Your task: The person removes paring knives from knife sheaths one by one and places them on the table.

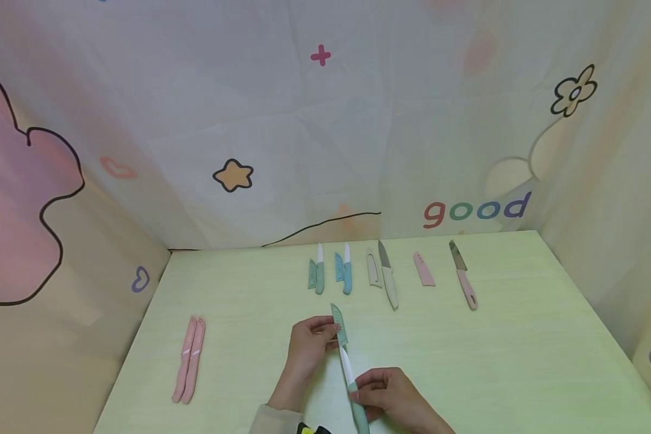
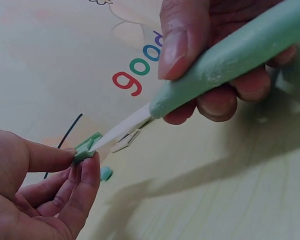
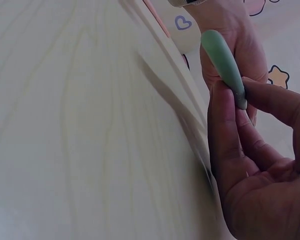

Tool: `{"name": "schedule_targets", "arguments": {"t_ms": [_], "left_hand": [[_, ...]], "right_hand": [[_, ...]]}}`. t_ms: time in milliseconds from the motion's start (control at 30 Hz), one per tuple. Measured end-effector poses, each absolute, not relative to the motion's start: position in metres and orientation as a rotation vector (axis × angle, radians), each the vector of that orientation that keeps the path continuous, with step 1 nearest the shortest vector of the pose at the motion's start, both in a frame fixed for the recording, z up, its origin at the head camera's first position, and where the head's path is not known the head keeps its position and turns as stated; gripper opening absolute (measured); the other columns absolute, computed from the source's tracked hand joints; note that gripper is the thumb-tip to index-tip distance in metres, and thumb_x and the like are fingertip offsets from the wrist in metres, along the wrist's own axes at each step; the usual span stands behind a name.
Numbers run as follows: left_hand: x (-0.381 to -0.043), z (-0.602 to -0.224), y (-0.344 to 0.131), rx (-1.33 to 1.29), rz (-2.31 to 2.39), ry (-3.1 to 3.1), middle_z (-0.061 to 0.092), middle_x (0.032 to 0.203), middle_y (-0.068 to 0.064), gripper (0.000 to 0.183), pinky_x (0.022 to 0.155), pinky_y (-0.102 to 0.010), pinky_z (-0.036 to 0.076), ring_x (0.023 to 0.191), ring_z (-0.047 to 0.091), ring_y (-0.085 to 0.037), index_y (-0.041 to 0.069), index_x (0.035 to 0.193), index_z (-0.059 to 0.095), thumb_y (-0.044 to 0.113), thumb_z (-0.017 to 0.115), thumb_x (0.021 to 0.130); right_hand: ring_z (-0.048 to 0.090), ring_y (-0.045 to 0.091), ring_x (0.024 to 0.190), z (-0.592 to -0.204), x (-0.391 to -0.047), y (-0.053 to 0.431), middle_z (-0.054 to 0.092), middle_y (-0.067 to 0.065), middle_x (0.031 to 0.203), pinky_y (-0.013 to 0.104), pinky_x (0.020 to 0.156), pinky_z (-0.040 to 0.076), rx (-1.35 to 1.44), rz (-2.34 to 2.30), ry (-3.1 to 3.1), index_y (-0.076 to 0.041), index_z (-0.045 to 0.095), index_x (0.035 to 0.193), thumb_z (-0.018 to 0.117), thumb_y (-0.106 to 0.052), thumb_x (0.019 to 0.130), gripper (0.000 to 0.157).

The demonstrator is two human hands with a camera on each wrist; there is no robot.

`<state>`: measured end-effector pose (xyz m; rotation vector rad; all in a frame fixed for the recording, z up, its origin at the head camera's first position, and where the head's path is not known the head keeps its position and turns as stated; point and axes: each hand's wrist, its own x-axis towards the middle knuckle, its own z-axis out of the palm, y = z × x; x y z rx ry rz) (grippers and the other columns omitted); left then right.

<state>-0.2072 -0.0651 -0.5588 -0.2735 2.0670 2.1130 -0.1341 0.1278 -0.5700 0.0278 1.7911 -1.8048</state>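
Observation:
My left hand [image 1: 310, 343] pinches a green knife sheath [image 1: 339, 324] between thumb and fingers near the middle of the table. In my right hand [image 1: 393, 395] is the green handle [image 2: 225, 57] of a knife with a white blade [image 1: 346, 365]. The blade points away from me, its tip right at the open end of the sheath in the left wrist view. Most of the blade shows outside the sheath. From the right wrist view, the rounded handle end sticks up past my right fingertips, and the blade is hidden.
Along the back lie a small green knife [image 1: 320, 271], a blue knife [image 1: 348, 271], a cream knife [image 1: 389, 278] and a pink knife [image 1: 464, 278]. Their sheaths lie beside them, the pink sheath [image 1: 424, 269] farther off. Two pink sheathed knives [image 1: 190, 361] lie at the left.

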Motion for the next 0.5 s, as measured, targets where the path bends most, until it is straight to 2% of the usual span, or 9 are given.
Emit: {"name": "schedule_targets", "arguments": {"t_ms": [233, 500], "left_hand": [[-0.2085, -0.5604, -0.0682, -0.286, 2.144, 2.048, 0.076, 0.101, -0.016, 0.024, 0.075, -0.033, 0.066, 0.08, 0.073, -0.015, -0.011, 0.117, 0.069, 0.001, 0.069, 0.097], [-0.2073, -0.5594, -0.0731, -0.303, 2.119, 2.082, 0.076, 0.102, -0.017, 0.026, 0.076, -0.036, 0.066, 0.08, 0.074, -0.016, -0.011, 0.119, 0.068, 0.003, 0.069, 0.097]], "right_hand": [[0.07, 0.012, 0.064, -0.571, -0.1333, 0.1293, 0.078, 0.004, 0.087, 0.029, 0.067, 0.062, 0.032, -1.772, 1.824, 0.004, 0.072, 0.108, 0.077, -0.016, 0.092, 0.026], [0.07, 0.013, 0.064, -0.5721, -0.134, 0.1307, 0.077, 0.002, 0.085, 0.028, 0.067, 0.062, 0.019, -1.794, 1.811, 0.006, 0.071, 0.11, 0.077, -0.015, 0.092, 0.028]]}}
